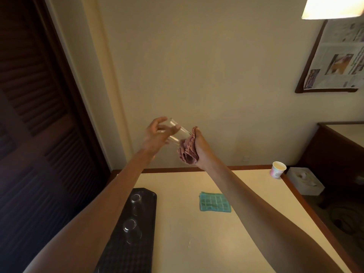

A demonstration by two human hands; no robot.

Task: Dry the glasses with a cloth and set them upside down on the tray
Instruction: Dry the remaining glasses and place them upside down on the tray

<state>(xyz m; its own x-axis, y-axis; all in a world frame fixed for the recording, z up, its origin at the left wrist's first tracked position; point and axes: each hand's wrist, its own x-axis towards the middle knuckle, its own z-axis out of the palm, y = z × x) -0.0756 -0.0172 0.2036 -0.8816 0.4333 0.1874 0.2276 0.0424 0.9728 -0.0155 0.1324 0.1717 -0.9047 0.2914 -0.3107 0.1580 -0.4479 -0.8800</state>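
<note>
glass (178, 133): raised above the table (197, 233), between your hands; light, fragile, likely slippery.
left hand (157, 133): fingers curled round its wall; keep your hold there.
right hand (201, 148): grips the pink cloth (187, 151) at its end.

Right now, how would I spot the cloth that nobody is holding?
Find the pale table with the wooden edge, then the long dark tray on its left side. Right of the tray a small cloth lies flat. It is teal and gridded, unlike the pink cloth bunched in the right hand against the glass.
</note>
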